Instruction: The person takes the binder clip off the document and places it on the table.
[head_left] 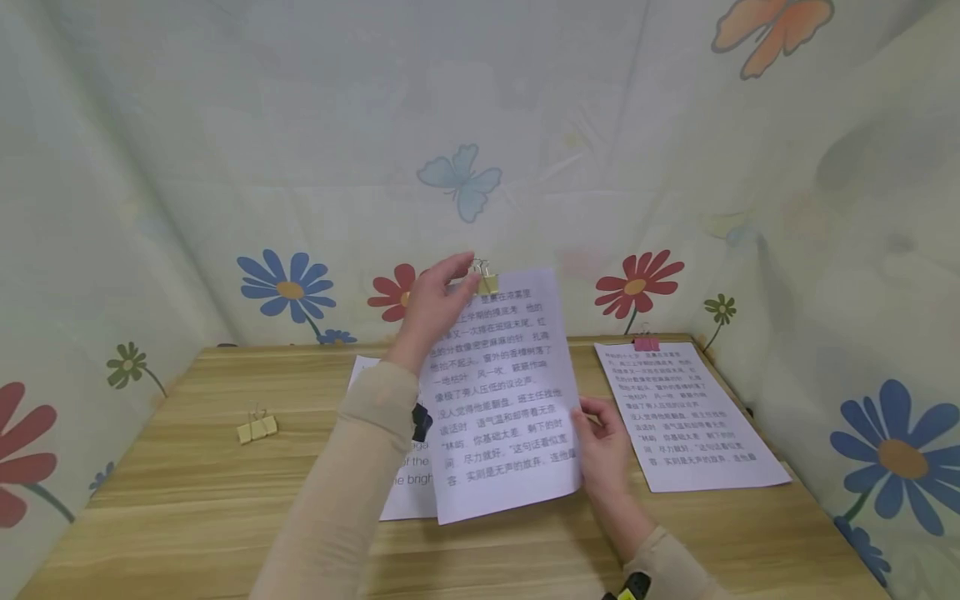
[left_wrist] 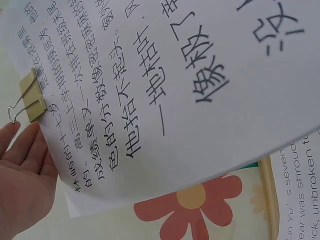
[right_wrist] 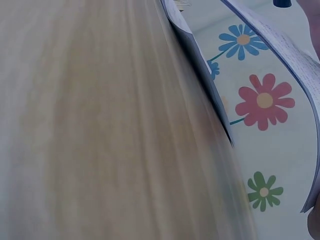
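two hands (head_left: pixel 517 375) on thin printed sheets (head_left: pixel 502 392), gold metal clip (head_left: pixel 486 280)

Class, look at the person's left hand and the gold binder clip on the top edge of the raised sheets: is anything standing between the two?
Nothing visible does. The left hand is right at the gold binder clip, its fingertips by the clip's wire handle at the top edge of the raised sheets. The right hand holds their lower right edge.
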